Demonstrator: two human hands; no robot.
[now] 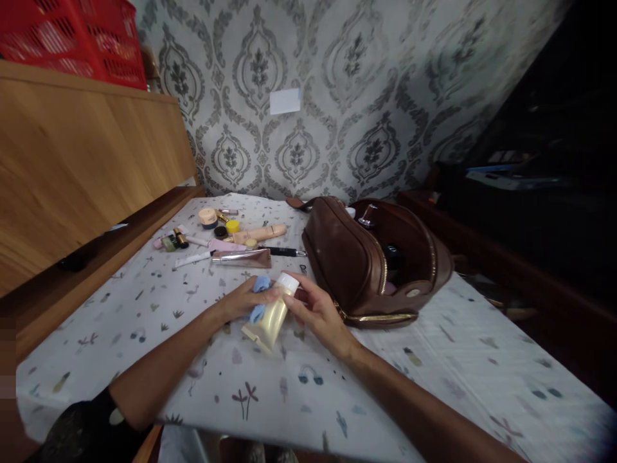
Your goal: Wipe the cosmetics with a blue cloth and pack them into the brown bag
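A yellow tube with a white cap [275, 319] is held between my two hands, above the patterned cloth, its cap pointing up and away. My left hand [243, 298] is closed on a light blue cloth [261, 283], which presses against the tube's left side. My right hand [321, 315] grips the tube near its cap from the right. Just right of my right hand stands an open brown bag [347, 257] with gold zippers; a few items show inside it. Beyond my hands lie a rose-coloured tube [242, 258], a black pen [282, 251] and a peach tube [260, 233].
Several small jars and bottles, among them a cream jar [207, 217] and a yellow-lidded jar [232, 226], stand at the table's back left. A wooden cabinet [91, 141] with a red basket [72, 42] borders the left. Patterned wallpaper rises behind.
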